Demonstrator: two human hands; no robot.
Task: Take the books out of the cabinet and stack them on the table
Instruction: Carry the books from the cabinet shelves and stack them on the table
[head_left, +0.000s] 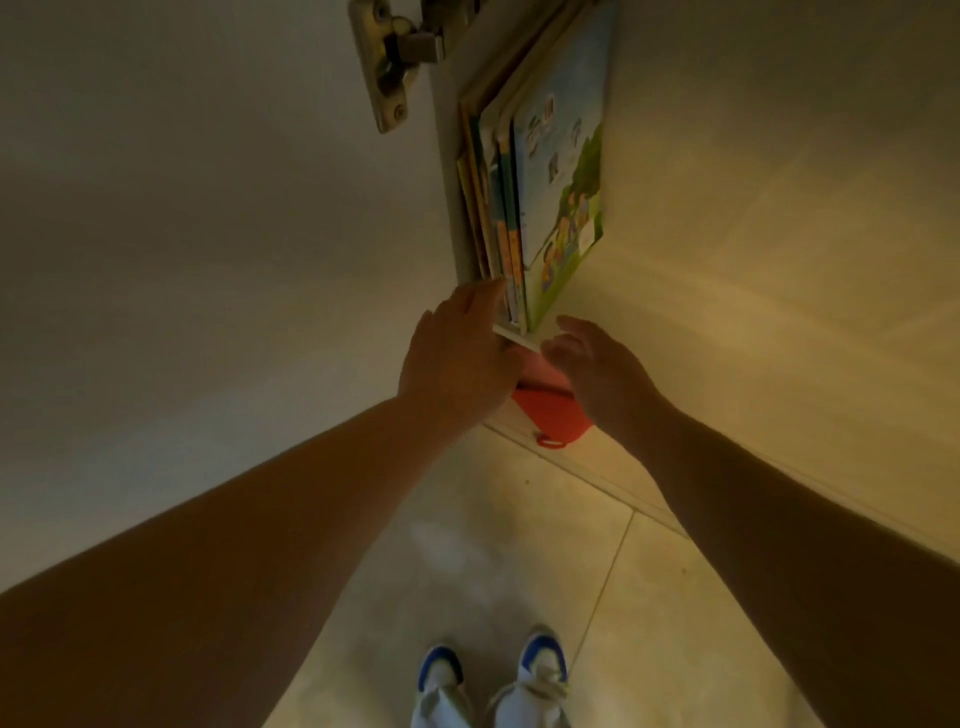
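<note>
We see the books (540, 197) standing upright in a tight row inside the cabinet (753, 218), their near ends at its front edge. Our left hand (460, 358) lies flat against the left side of the row, fingers straight and touching the covers. Our right hand (597, 364) hovers just beside the row's right end, fingers spread and holding nothing. A red object (553, 418) sits below both hands. A metal hinge (389, 57) is on the open door (182, 234). White-and-blue shoes (493, 680) stand on the tiled floor (519, 545).
</note>
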